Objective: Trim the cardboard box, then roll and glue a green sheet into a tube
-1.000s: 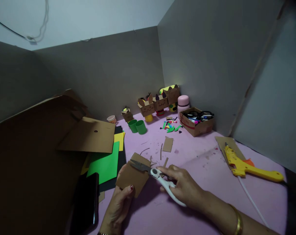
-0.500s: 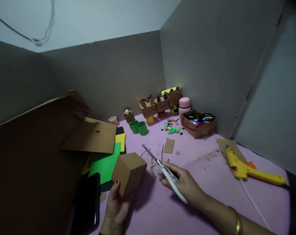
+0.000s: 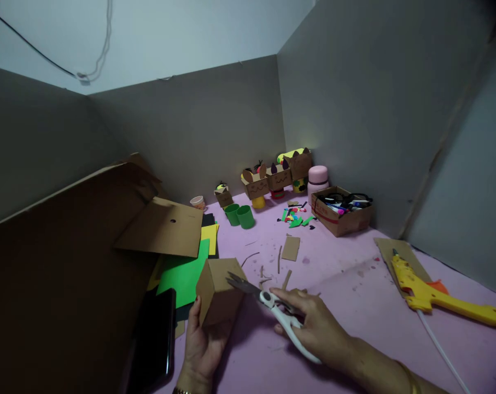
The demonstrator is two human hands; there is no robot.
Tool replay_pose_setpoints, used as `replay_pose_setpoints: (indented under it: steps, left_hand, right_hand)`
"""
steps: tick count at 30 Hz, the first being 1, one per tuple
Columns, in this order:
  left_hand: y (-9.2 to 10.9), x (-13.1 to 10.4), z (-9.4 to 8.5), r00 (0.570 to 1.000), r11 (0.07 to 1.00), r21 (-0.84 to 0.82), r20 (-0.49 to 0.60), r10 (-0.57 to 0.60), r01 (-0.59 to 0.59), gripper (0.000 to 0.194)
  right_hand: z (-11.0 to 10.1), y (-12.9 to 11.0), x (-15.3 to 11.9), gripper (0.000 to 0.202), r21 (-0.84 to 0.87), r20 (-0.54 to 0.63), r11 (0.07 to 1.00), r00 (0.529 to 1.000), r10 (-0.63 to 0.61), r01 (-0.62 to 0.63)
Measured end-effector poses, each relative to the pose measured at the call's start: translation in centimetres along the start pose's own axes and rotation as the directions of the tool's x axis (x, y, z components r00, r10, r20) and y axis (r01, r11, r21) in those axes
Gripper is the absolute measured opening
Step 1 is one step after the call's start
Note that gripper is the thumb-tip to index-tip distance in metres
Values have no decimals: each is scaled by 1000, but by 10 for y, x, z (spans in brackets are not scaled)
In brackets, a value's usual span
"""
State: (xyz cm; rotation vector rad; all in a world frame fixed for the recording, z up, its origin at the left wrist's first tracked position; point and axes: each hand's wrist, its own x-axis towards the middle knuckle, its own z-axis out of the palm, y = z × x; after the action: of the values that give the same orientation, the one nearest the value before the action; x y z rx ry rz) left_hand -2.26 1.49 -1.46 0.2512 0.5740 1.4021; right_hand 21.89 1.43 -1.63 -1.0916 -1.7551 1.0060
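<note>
A small brown cardboard box (image 3: 217, 293) rests in my left hand (image 3: 204, 345), with the thumb on its near left side and the fingers underneath, mostly hidden. My right hand (image 3: 313, 325) is closed round the white handles of a pair of scissors (image 3: 291, 328). Their dark blades are slightly parted and point left, in front of the box's top right edge; whether they touch it I cannot tell. Just beyond the blades, thin cardboard strips (image 3: 279, 260) and a flat cardboard piece (image 3: 291, 248) lie on the pink tabletop (image 3: 333, 279).
A yellow glue gun (image 3: 432, 295) lies on cardboard at right. Behind stand a box of pens (image 3: 342, 219), a pink flask (image 3: 317, 183), green cups (image 3: 245, 217) and cardboard animal figures (image 3: 256, 189). At left are a black phone (image 3: 153, 339), coloured sheets (image 3: 186, 273) and a large carton (image 3: 67, 273).
The scissors have come left and down, so their blades now overlap the box in view instead of pointing past it. My left hand still holds the box. The whole view has shifted slightly.
</note>
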Motion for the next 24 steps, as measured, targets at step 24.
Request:
replay_pose_setpoints:
  steps: [24]
  left_hand:
    - [-3, -16, 10, 976, 953, 215, -6, -216, 213, 52]
  right_hand:
    - [0, -4, -1, 55, 31, -33, 1000, 999, 2, -1]
